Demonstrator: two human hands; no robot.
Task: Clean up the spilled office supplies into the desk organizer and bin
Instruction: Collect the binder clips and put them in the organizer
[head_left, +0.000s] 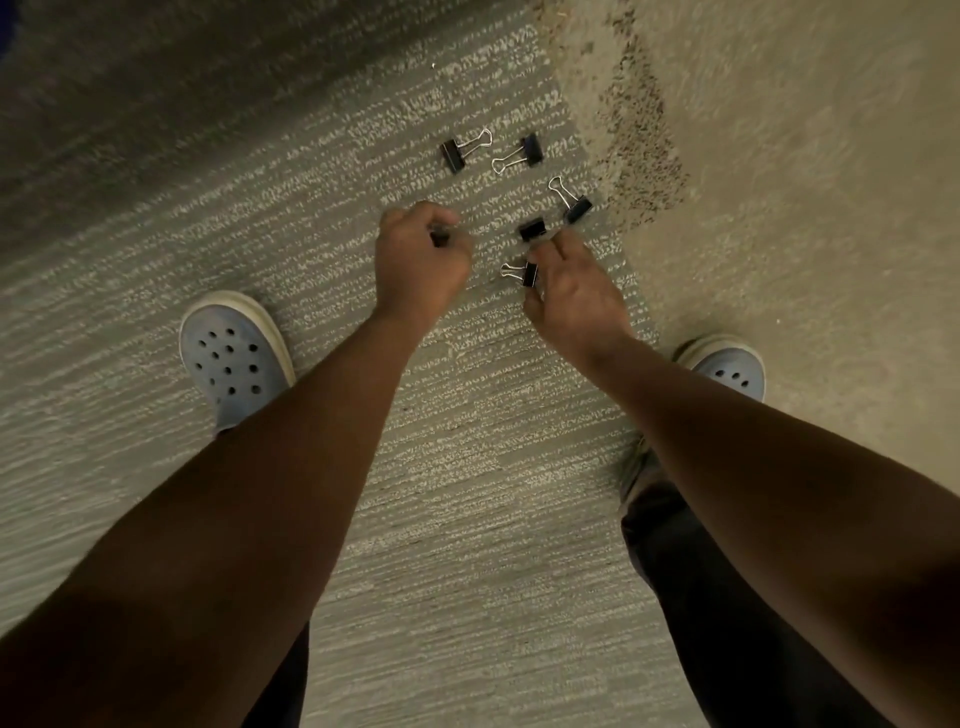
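Five black binder clips show near the upper middle of the frame, on the striped grey carpet (260, 270), close to its border with a plainer beige floor strip (805, 208) on the right. I have my right hand (576, 296) down among them: its thumb and forefinger pinch the nearest binder clip (525, 274), whose silver wire handle sticks out to the left. Just above those fingertips a second clip (533, 228) shows only its black body, touching or nearly touching my fingers; I cannot tell which. Further up and right, a third clip (571, 200) lies with its handle pointing to the upper left, right at the carpet's edge. Two more sit higher still, side by side but apart: the left upper clip (457, 151) with its handle pointing up and right, and the right upper clip (522, 151) with its handle pointing down and left.

My left hand (423, 260) is curled into a loose fist just left of the group, and a small dark object (439, 238) peeks from between the fingers; it is too blurred for me to name, though the hand is closed round it.

Below the hands both bare forearms run to the bottom corners. A pale blue perforated clog (234, 358) stands on the carpet at the left, and the toe of the other clog (727, 364) shows at the right, partly hidden by my right arm
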